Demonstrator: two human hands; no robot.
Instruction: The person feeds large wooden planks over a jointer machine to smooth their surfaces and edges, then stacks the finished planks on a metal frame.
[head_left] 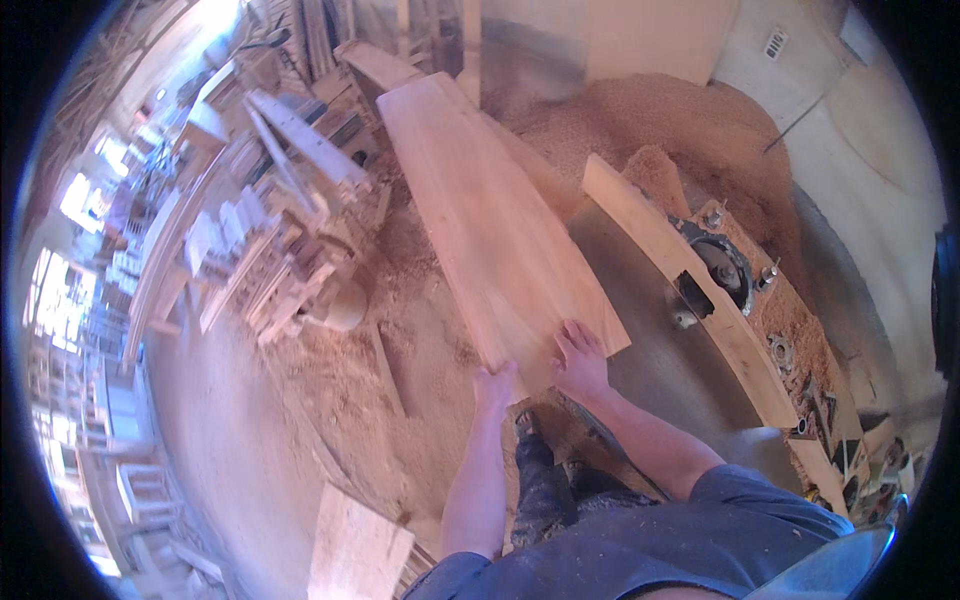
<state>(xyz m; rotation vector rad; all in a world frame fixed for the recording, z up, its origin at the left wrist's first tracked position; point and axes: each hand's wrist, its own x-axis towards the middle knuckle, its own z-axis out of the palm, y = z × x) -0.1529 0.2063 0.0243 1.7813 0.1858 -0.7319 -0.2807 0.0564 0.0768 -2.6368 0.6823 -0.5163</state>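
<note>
A long, wide wooden board [495, 220] stretches from just in front of me toward the far wall, narrower at its far end. My left hand [497, 385] is closed around its near left corner, the thumb on top. On the near end of its upper face rests my right hand [580, 362], fingers stretched out and lying flat. Part of another wooden panel [545, 165] shows under the board's far right edge. To the right stands a wood-topped machine [770, 310] with a round metal part [722, 268] and a curved wooden strip [690, 290] along its near side.
A large sawdust heap [720, 130] lies against the far wall. Stacked timber pieces [265, 240] fill the left side. More boards [360, 550] stand near my left elbow. Scraps and sawdust cover the floor [350, 400] by my feet.
</note>
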